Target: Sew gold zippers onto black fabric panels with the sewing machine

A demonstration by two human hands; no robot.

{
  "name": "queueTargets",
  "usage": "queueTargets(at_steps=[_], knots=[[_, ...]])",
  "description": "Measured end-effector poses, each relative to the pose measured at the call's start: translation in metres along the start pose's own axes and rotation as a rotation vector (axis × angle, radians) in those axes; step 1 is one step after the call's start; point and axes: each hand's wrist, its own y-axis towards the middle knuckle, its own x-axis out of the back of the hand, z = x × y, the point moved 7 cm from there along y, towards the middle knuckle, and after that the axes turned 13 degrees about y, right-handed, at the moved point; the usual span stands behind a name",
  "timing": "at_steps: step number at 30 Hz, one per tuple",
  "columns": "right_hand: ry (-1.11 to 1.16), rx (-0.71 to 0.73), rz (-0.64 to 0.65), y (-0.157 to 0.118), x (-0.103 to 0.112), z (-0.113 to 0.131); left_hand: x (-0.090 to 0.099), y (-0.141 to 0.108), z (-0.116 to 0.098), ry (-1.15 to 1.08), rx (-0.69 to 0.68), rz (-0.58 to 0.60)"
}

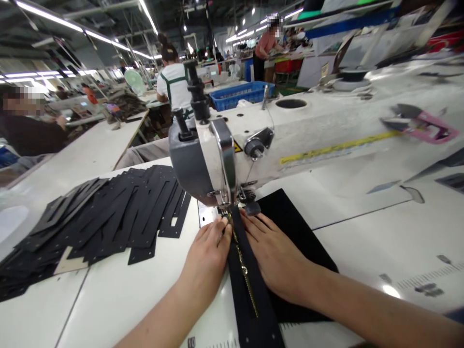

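Note:
A black strip with a gold-toothed zipper (250,290) runs lengthwise under the head of a white sewing machine (224,159). My left hand (210,249) pinches the strip's left edge close to the presser foot, thumb and fingers together. Flat on the right side, my right hand (271,246) presses with its fingers stretched toward the needle area. It lies partly on the strip and partly on a larger black panel (304,232) beneath. The zipper's metal slider (244,269) sits midway along the teeth. The needle tip is hidden behind the machine's parts and my fingers.
Left of the machine, a spread pile of black cut pieces (119,212) with slots covers the white table (119,295). Pink-handled snips (431,126) and a yellow measuring tape (340,146) lie on the machine arm. A blue basket (241,94) and several people are beyond.

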Motion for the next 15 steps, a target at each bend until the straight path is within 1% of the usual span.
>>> queueTargets(at_steps=[3, 6, 10, 15], knots=[[-0.015, 0.004, -0.006, 0.001, 0.0, 0.0, -0.001, 0.001, 0.001, -0.015, -0.005, 0.017], [-0.018, 0.013, -0.01, 0.003, 0.002, 0.001, 0.0, 0.002, 0.002, -0.05, 0.0, 0.009], [-0.006, 0.004, -0.001, 0.004, 0.001, -0.001, 0.001, 0.003, 0.004, -0.084, 0.029, 0.003], [0.058, 0.013, -0.004, 0.011, 0.002, -0.008, -0.005, 0.006, 0.01, -0.089, 0.076, 0.035]])
